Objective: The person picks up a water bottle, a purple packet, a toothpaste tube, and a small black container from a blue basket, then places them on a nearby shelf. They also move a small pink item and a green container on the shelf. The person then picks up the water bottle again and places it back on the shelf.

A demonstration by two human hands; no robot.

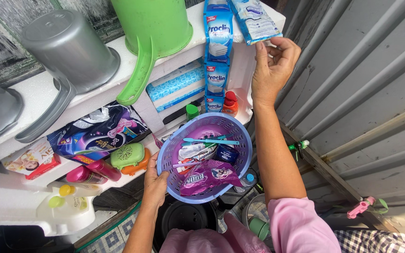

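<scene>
Meanwhile, we balance a basket low and reach high along a packed white shelf.

Leftmost, upturned grey buckets (pixel 69 49) and a green bucket (pixel 153 28) sit mouth-down on the top ledge, probably to stay dry. Our left hand (pixel 154 185) grips the rim of the lilac plastic basket (pixel 174 140), holding it level so the purple sachet (pixel 207 177) and toothbrush (pixel 210 140) stay inside. Just right, a hanging strip of blue sachets (pixel 217 56) drapes down the shelf. Our right hand (pixel 273 68) pinches the lower edge of a blue-and-white packet (pixel 255 19) overhead, fingers closed on it.
</scene>
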